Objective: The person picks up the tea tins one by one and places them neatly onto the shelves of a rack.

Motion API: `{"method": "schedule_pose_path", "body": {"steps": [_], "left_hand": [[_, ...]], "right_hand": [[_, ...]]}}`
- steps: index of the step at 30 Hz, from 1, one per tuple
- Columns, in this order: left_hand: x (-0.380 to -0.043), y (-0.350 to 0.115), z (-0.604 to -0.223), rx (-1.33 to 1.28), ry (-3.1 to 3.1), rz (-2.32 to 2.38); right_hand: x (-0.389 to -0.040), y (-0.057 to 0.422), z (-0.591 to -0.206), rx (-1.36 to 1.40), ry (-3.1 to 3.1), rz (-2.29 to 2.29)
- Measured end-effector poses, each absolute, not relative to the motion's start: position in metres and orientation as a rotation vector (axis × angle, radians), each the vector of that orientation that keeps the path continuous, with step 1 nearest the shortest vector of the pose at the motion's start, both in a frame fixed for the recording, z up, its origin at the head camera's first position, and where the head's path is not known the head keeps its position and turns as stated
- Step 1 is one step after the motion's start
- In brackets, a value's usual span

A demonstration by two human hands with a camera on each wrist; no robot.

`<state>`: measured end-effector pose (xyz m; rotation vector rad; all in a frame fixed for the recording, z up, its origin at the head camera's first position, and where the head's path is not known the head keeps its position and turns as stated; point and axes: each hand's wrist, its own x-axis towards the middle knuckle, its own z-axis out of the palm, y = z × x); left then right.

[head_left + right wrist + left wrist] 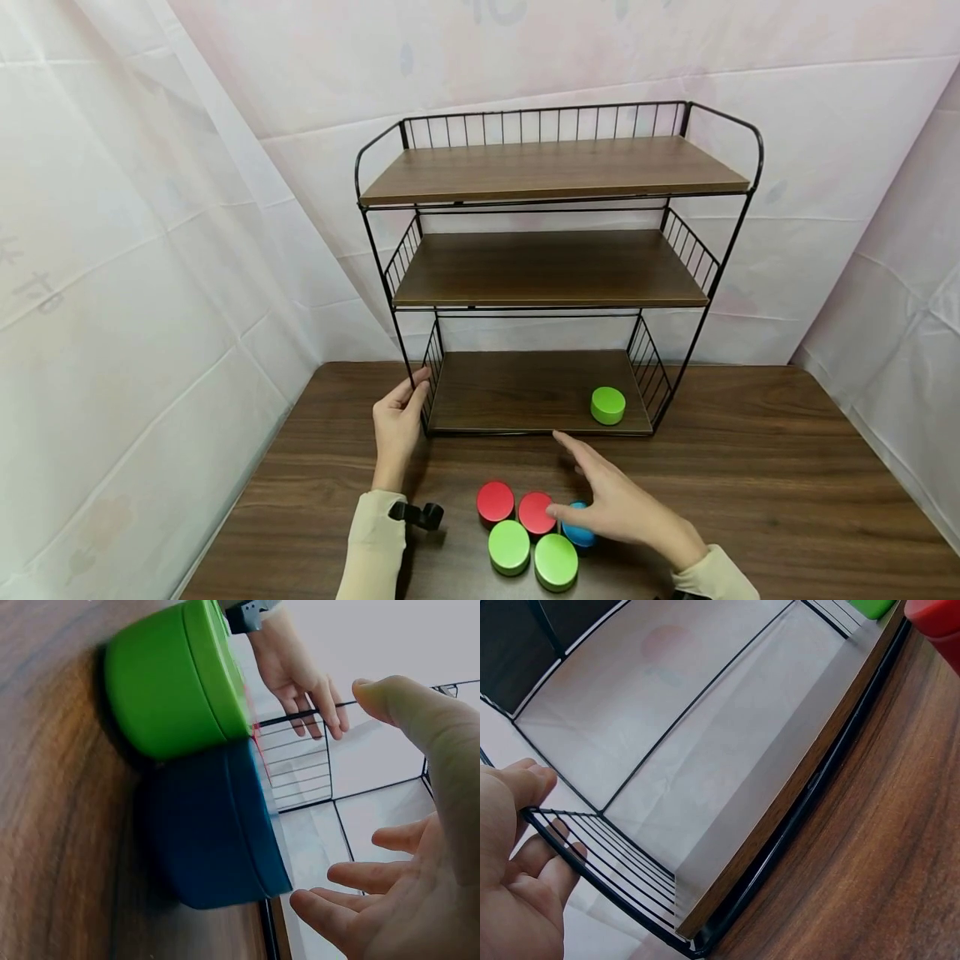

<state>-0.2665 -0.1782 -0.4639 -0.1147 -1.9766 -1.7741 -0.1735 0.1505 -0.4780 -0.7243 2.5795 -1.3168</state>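
My left hand [397, 425] holds the left side rail of a three-tier rack [551, 267] with black wire frame and dark wooden boards. In the left wrist view, thumb and fingers lie on either side of the wire side [622, 862]. My right hand [618, 504], fingers spread, hovers over a blue round lidded container [579, 535] and partly hides it. Beside the blue one stand two red containers [496, 502] and two green containers [509, 547], grouped on the table. Another green container [608, 406] sits on the bottom shelf near its right front corner.
A brown wood-grain table [757, 467] carries the rack near its back edge. Pale printed cloth [165, 250] hangs behind and along both sides. The middle shelf and top shelf [555, 167] rise above the bottom board. A black strap [416, 515] is on my left wrist.
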Motion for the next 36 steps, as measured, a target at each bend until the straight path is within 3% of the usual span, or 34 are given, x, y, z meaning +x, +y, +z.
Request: {"method": "schedule_pose_path", "body": {"steps": [36], "left_hand": [[-0.264,-0.177,-0.461,-0.112,-1.988,-1.741]], "right_hand": [[-0.165,0.128,-0.491,-0.913,2.704,-1.003]]}}
